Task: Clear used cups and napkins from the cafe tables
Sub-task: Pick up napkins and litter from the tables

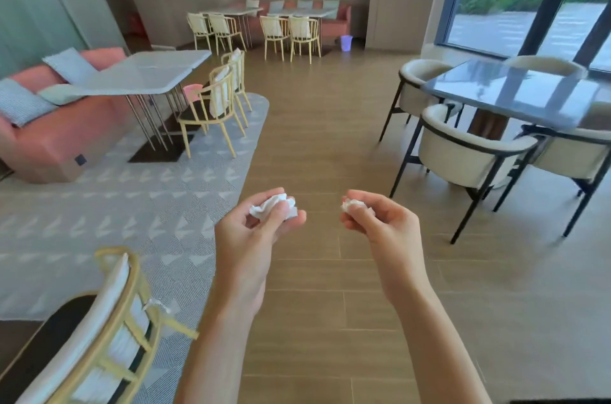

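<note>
Both my hands are held out in front of me above the wooden floor. My left hand (254, 228) grips a crumpled white napkin (272, 206) between its curled fingers and thumb. My right hand (380, 221) pinches a smaller crumpled white napkin (351, 205) at its fingertips. A small translucent purple bin (346, 42) stands on the floor far ahead by the back wall. No cups are in view.
A white table (148, 72) with yellow chairs (211, 106) and a pink sofa (49, 135) stands on a patterned rug at left. A dark table (515, 92) with cream armchairs (469, 152) is at right. A yellow chair back (112, 314) is close at lower left. Open floor runs ahead.
</note>
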